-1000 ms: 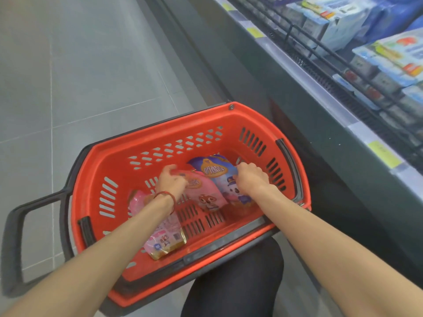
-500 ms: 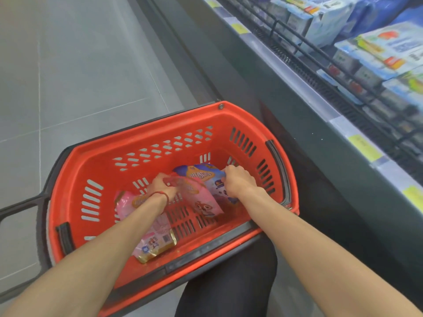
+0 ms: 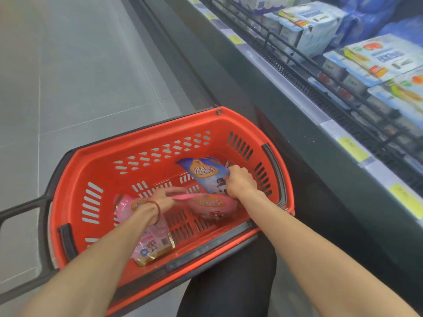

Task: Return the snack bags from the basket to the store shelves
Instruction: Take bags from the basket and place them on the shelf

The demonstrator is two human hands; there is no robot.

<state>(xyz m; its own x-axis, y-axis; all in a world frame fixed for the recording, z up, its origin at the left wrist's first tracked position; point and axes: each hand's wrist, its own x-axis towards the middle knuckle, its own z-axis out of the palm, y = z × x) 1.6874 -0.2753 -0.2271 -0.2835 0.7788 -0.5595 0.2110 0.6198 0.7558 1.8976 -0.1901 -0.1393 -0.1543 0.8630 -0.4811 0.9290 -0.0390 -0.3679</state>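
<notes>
A red shopping basket stands on the floor below me. Inside, my right hand grips the right edge of a blue snack bag, which is tilted up off the basket bottom. My left hand, with a red band on the wrist, pinches the top edge of a pink snack bag lying under the blue one. A second pink snack bag lies flat at the near left of the basket, partly under my left forearm.
A dark refrigerated shelf unit runs along the right, with yellow price tags on its edge and packs of dairy cartons behind a wire rail. Grey floor tiles lie to the left. The basket's black handle sticks out left. My dark-clothed knee is below the basket.
My right hand has lifted the blue bag up and tilted it. My left hand has pulled the pink bag's top edge up. The view has shifted slightly.
</notes>
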